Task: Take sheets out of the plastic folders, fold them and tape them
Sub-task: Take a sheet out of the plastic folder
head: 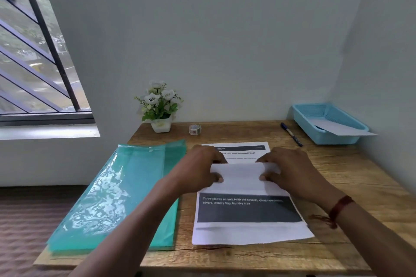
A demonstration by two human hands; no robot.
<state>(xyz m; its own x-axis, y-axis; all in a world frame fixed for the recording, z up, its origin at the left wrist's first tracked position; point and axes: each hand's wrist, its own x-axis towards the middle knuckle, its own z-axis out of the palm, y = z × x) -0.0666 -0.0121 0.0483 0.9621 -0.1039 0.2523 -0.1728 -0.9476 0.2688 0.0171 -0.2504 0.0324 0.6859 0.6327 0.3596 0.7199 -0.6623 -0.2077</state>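
A printed white sheet (247, 213) with a dark band of text lies flat in the middle of the wooden table (337, 186). On top of it is a smaller folded white sheet (240, 177). My left hand (198, 168) pinches its left end and my right hand (290, 171) pinches its right end, thumbs on top. A stack of green plastic folders (117, 198) lies to the left of my left arm. A small roll of tape (194, 129) stands at the back of the table, beyond the sheets.
A white pot of artificial flowers (160, 108) stands at the back left next to the tape. A blue pen (291, 134) lies at the back right. A blue plastic basket (328, 123) with a white sheet in it fills the back right corner. Walls close in behind and on the right.
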